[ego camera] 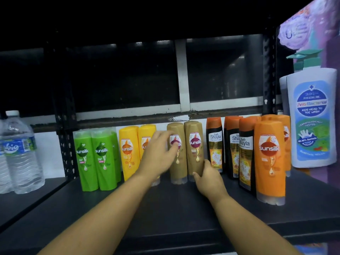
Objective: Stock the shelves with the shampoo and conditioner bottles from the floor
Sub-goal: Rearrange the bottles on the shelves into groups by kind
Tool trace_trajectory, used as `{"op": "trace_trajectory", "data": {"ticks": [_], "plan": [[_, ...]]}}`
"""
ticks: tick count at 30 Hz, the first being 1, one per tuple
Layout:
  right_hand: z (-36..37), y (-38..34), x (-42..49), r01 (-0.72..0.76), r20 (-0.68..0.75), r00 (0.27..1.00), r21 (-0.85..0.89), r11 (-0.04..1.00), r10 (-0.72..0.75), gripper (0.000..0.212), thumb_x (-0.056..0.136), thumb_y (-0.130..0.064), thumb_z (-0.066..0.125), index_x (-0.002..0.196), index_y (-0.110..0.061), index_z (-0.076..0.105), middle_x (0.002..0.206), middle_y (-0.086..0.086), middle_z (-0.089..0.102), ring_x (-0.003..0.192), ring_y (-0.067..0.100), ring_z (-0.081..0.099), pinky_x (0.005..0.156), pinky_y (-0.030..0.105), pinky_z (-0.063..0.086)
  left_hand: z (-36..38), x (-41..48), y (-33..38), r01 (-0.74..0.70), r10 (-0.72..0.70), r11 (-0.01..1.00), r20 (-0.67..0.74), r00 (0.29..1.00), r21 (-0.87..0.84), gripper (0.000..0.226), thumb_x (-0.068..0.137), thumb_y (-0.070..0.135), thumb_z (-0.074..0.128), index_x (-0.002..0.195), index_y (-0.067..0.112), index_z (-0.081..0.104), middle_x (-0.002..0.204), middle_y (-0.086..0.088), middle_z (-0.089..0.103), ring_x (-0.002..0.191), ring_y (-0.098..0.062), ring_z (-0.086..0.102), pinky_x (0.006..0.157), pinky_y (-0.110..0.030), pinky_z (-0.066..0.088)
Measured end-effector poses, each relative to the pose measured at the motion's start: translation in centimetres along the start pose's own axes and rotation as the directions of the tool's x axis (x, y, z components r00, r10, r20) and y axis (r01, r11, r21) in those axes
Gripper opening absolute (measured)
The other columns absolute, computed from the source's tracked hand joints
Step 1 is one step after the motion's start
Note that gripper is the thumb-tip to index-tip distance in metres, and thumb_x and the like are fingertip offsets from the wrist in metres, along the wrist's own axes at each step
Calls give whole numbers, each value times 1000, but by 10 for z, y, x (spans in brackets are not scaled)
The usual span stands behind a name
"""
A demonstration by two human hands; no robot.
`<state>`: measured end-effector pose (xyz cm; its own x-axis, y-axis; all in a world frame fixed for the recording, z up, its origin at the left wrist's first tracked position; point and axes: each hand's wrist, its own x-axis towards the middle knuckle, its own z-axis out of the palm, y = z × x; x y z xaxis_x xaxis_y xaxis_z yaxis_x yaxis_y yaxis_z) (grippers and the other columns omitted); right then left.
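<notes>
1. My left hand [160, 153] is stretched out over the shelf [165, 208] to the left brown bottle [177, 170]. Its fingers [174, 144] lie across the bottle's label, slightly bent.
2. That hand is blurred on my feed and its thumb is hidden, so I cannot tell whether it grasps the bottle or only touches it.
3. My right hand [208, 178] grasps the right brown bottle [194, 144] low down. The thumb sits on the front near the cap and the fingers wrap round the right side.
4. The two brown bottles stand upright on their clear caps, touching side by side, about midway along the shelf's back edge.
5. To their left along the same edge I see yellow bottles [128, 151], then green bottles [92, 159] near the back left corner. My left hand covers part of the right-hand yellow one.
6. Just beside the right brown bottle stand black-and-orange bottles [214, 144], several of them grouped toward the right edge.
7. One orange bottle [269, 159] stands farther forward than the rest, near the shelf's right edge, with more orange ones behind it.
8. Past the right edge a tall white pump bottle [312, 116] with a teal pump stands upright. I cannot tell what it stands on.
9. Water bottles [20, 153] stand on the neighbouring shelf to the left, beyond the black upright post.
</notes>
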<state>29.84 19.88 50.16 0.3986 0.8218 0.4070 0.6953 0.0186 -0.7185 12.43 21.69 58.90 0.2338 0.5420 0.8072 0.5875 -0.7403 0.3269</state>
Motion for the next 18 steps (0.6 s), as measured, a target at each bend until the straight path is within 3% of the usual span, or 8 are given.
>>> {"op": "trace_trajectory", "data": {"ticks": [3,7,10,15,18], "plan": [[2,3,3,-6,1,1000,27,1000,6,54,94,-34,64,140,-25,38,116,5,65,110,30,62,89,45,54,-17,64,15,-10,11,999,-27,1000,39,31,99,33,61,128,22,64,115,3,66,107,-14,60,89,-29,50],[3,7,4,1,-13,1000,82,997,0,54,95,-36,62,142,-24,39,119,4,65,111,28,63,89,43,54,-12,134,25,92,-152,973,286,946,211,23,94,36,65,115,27,68,114,1,68,100,-17,61,71,-29,50],[5,10,5,20,-24,1000,94,995,-18,52,95,-38,62,141,-24,40,117,2,66,109,26,63,88,41,54,-3,162,27,143,-250,957,465,849,252,24,91,31,68,113,22,72,118,-3,68,102,-23,65,79,-37,62],[7,13,7,45,-21,999,87,995,-43,49,96,-37,61,139,-26,40,115,1,67,108,23,63,84,34,52,1,179,31,313,-454,891,684,570,330,39,91,24,75,126,12,65,119,-15,68,96,-37,72,78,-49,64],[7,13,8,40,-20,999,89,995,-38,45,95,-38,61,135,-27,41,112,0,67,106,24,64,84,37,53,7,185,24,336,-494,869,669,555,362,43,88,23,78,125,5,67,116,-17,72,92,-36,76,80,-51,64]]}}
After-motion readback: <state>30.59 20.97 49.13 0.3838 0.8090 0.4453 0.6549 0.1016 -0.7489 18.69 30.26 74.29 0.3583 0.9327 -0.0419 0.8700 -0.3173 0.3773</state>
